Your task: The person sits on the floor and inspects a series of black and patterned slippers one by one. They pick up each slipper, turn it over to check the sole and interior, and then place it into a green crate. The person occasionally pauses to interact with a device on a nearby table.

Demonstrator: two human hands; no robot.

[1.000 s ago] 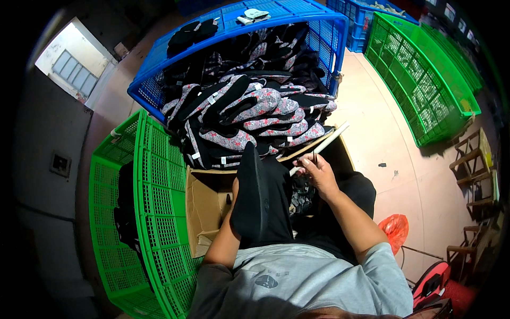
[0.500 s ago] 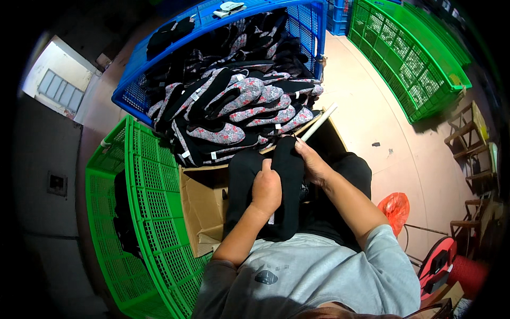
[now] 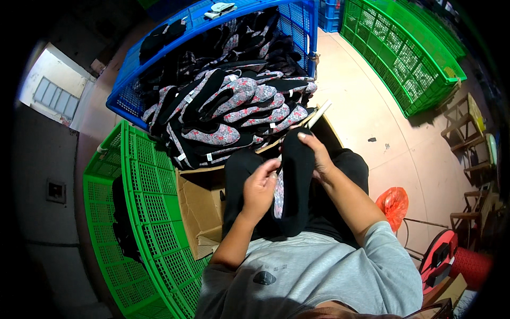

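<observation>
A slipper (image 3: 296,186) with a black sole and a grey floral side stands over my lap, its sole turned up toward me. My right hand (image 3: 317,155) grips it near the far end, thumb on the sole and fingers behind. At its left edge, my left hand (image 3: 258,190) is closed, with thumb and fingertips pinching the side by a small white bit, perhaps a label. A strip of floral cloth shows beside that hand. Just beyond the slipper lies a heap of similar floral slippers (image 3: 234,106), several with white tags.
The heap fills a blue crate (image 3: 123,101). An open cardboard box (image 3: 194,199) sits before my knees, a white rod (image 3: 320,112) at its far right. Green crates stand at left (image 3: 154,212) and far right (image 3: 404,64). A red plastic bag (image 3: 393,206) is right of me.
My left hand has shifted from lying over the slipper to its left edge. The slipper has tilted, exposing its floral side. The whole view has moved slightly.
</observation>
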